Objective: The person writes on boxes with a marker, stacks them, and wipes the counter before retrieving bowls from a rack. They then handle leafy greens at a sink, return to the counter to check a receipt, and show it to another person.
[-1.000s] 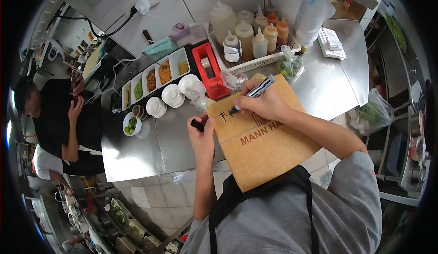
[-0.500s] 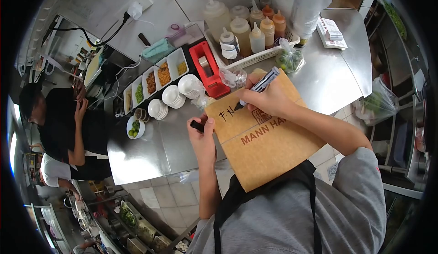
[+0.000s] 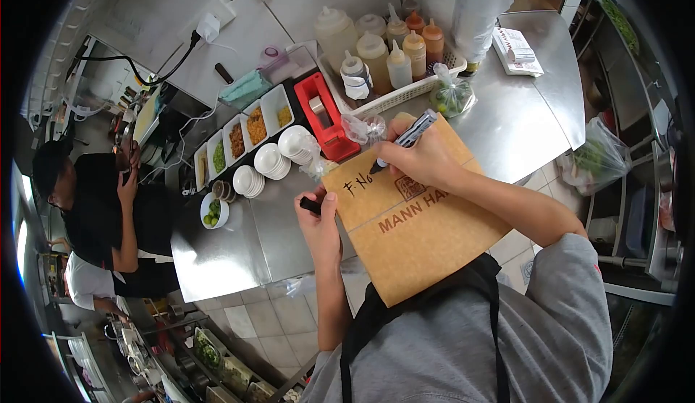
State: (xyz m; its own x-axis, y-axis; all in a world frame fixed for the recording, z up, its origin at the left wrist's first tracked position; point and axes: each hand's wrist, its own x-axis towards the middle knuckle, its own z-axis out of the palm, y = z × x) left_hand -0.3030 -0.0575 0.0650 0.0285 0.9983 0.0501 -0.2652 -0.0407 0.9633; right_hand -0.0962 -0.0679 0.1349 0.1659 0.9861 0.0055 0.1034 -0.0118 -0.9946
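Note:
A brown paper bag [image 3: 427, 236] with printed red-brown lettering lies flat in front of me, its upper part over the steel table's edge. My right hand [image 3: 420, 158] grips a marker pen [image 3: 415, 129], tip down on the bag beside handwritten black letters. My left hand [image 3: 318, 222] is closed around a black marker cap [image 3: 310, 205] at the bag's left edge. Small clear plastic bags [image 3: 364, 128] lie just beyond the paper bag.
A red tape dispenser [image 3: 326, 117] stands beside a row of white food trays [image 3: 235, 139] and stacked white bowls [image 3: 269, 160]. Behind are squeeze bottles in a white basket [image 3: 413, 93] and a bag of limes [image 3: 453, 95]. At left stands a person in black [image 3: 98, 200].
The marker has moved slightly along the bag, and another rounded letter now follows the "F. N". My left hand still holds the cap. The view has shifted a little.

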